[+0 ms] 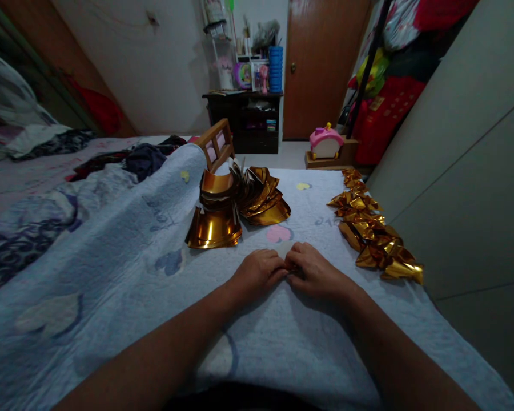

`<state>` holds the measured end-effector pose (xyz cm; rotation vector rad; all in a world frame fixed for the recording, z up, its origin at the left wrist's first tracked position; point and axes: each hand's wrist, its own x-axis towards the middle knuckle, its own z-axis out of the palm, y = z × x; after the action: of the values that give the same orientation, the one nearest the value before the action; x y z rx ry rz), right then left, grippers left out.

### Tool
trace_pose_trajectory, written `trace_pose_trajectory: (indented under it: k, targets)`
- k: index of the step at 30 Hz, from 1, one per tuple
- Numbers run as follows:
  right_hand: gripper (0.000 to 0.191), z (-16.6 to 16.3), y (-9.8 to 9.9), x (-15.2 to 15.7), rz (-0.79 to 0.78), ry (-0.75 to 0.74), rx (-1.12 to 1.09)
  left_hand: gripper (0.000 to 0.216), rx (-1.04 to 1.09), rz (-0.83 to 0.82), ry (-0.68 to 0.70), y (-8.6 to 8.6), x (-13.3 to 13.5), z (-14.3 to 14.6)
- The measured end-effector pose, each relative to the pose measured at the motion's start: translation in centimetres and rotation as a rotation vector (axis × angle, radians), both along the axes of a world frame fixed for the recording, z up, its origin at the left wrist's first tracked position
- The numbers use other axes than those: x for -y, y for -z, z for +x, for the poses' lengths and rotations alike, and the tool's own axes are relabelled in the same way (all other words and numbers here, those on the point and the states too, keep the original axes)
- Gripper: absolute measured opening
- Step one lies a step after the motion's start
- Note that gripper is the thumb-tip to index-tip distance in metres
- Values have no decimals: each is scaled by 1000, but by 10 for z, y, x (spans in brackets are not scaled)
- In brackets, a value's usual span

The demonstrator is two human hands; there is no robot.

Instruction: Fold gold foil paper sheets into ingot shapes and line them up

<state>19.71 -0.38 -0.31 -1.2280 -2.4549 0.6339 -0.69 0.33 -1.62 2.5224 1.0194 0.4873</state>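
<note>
My left hand (262, 270) and my right hand (312, 268) meet low over the bed cover, fingertips pinched together on one small sheet of paper (284, 249). Its pale side shows above the fingers; the rest is mostly covered by them. Beyond my left hand lie fanned stacks of flat gold foil paper (214, 227), with another fan of gold sheets (265, 200) beside them. Over to the right, a row of folded gold foil paper pieces (370, 228) runs along the bed's edge.
A light blue bed cover (154, 319) with heart patterns lies beneath everything. Clothes (148, 160) are heaped at the left. A wooden bed rail (216, 142), a pink toy (326, 142) and a dark cabinet (244, 123) stand beyond. A pale cabinet wall (466, 188) borders the right side.
</note>
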Motion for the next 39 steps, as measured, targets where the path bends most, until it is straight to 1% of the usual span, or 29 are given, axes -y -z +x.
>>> trace_pose_trajectory:
  k: [1, 2, 5, 9, 13, 15, 17, 21, 24, 30, 35, 39]
  targets:
    - [4, 0, 0, -1, -7, 5, -3, 18, 5, -12, -3, -1, 0, 0]
    - [3, -1, 0, -1, -16, 9, -11, 17, 9, -23, -7, -3, 0, -1]
    - [8, -1, 0, -4, -42, 6, -48, 13, 11, -60, -29, -8, 0, -3]
    - [9, -2, -2, -3, -52, -10, -71, 7, 33, -135, -72, -11, -2, -6]
    - [6, -2, -4, 1, -47, 8, -62, 4, 59, -179, -77, -11, -4, -6]
    - [2, -2, -5, 2, -47, 15, -55, 4, 68, -182, -77, -10, -4, -6]
    - [2, -3, -5, 2, -55, 15, -41, 4, 75, -182, -81, -10, -4, -6]
    - [10, -5, -8, 1, -87, 13, -14, 5, 80, -186, -78, -12, -3, -7]
    - [13, -5, -9, 1, -100, 14, -9, 4, 65, -192, -72, -14, -4, -7]
    - [15, -4, -4, -3, -121, 15, -9, 6, 2, -227, -104, -16, -5, -7]
    - [19, -5, 0, -4, -109, 18, 5, 6, -17, -213, -105, -19, -2, -8]
    - [17, -8, 0, -3, -80, 83, 29, 11, -55, -181, -107, -19, 0, -6]
